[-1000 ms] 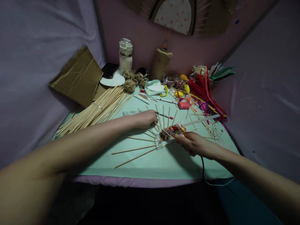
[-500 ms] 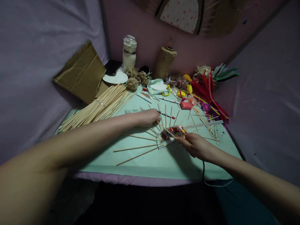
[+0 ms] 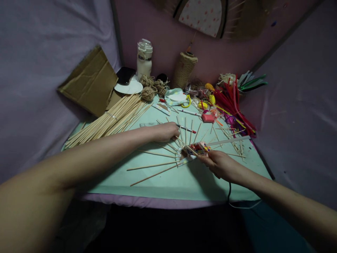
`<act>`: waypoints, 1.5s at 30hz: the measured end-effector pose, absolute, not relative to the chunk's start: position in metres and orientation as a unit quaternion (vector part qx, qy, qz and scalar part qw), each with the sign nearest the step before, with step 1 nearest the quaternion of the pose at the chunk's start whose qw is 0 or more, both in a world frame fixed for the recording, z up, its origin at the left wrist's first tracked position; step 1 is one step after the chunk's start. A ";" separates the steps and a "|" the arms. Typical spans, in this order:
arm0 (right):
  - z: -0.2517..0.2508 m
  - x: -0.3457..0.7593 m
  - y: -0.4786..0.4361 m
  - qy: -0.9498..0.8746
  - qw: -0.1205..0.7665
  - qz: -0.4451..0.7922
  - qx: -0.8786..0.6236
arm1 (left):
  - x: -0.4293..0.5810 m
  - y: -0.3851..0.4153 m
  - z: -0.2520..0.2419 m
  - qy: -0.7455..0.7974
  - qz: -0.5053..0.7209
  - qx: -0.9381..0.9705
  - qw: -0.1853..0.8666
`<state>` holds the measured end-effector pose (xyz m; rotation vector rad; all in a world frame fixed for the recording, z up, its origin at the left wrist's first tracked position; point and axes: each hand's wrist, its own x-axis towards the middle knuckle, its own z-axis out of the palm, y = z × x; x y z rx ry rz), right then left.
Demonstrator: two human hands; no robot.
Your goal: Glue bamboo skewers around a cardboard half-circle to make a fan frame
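My left hand is closed, its fingertips pinching a thin wooden stick that slants down to the right. My right hand is wrapped around a hot glue gun with a colourful patterned body. A long translucent glue stick sticks out of it to the right, and a dark cord hangs below the hand. Between both hands lies a small rounded base, with several sticks fanning out from its edge. The glue gun partly covers this base, so the nozzle's contact with it cannot be made out.
A bundle of wooden sticks lies at the left, by folded cardboard. Behind stand a white bottle, twine balls and a twine spool. Red pipe cleaners and loose short sticks lie at the right.
Both hands stay almost in the same place, the left still on the stick and the right still on the glue gun. The whole view has shifted very slightly.
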<state>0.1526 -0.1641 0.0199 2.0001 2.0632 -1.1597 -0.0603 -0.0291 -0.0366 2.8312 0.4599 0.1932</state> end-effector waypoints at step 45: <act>0.021 0.155 -0.172 0.624 -0.070 -0.457 0.630 | -0.065 -0.025 -0.043 0.145 0.092 0.978 0.120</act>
